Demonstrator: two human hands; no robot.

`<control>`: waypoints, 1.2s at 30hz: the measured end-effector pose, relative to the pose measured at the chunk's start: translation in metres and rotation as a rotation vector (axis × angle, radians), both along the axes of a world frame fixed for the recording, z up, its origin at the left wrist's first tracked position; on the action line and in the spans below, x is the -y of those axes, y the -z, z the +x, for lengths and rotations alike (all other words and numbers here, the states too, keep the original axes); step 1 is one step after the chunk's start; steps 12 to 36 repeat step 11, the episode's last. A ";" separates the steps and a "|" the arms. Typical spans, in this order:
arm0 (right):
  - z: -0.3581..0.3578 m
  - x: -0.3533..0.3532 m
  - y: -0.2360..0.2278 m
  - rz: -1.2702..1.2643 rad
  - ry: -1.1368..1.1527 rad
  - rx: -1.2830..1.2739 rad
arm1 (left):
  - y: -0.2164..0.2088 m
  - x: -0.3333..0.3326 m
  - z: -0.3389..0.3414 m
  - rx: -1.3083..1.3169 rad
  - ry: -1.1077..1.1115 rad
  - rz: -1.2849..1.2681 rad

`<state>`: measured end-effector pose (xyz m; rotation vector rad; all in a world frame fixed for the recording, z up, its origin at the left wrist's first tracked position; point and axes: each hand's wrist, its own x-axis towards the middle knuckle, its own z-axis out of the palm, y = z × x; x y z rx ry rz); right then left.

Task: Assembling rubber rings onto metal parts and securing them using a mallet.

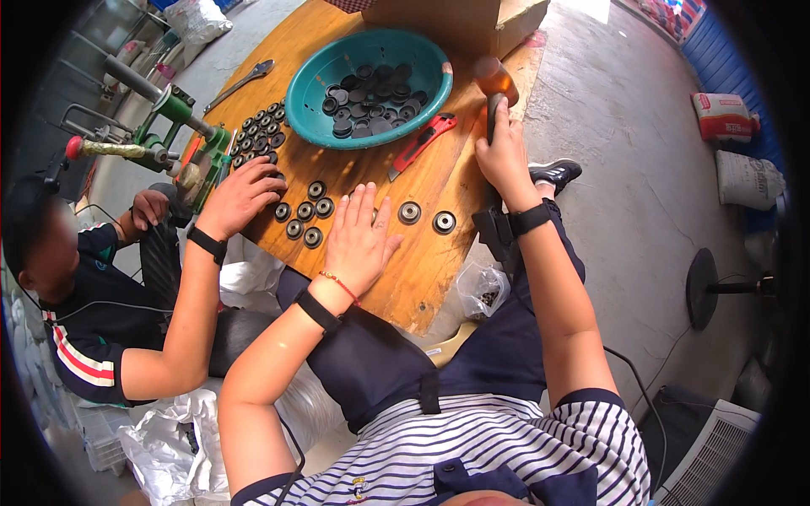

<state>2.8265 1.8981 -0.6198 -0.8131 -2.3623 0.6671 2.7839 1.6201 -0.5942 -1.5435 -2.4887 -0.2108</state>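
Note:
My right hand (504, 156) is wrapped round the dark handle of a mallet (496, 78) with a translucent amber head, held up over the table's right edge. My left hand (359, 240) lies open, fingers stretched out, over the wooden table (405, 287). It partly covers a small black wheel with a metal centre. To its right sit two such wheels, a nearer one (409, 212) and another (444, 222). Left of it are several more wheels (324, 207), loosely grouped. The head of the mallet is slightly blurred.
A teal basin (295, 110) holds several black discs. A red utility knife (422, 145) lies beside it. A co-worker's hand (245, 198) rests near more wheels (257, 133) by a green press (175, 110). A cardboard box (460, 25) stands behind; a plastic bag (483, 289) is below the edge.

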 end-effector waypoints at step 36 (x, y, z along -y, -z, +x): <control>0.034 0.029 0.016 -0.329 -0.149 -0.332 | 0.008 -0.040 0.019 0.156 0.347 -0.241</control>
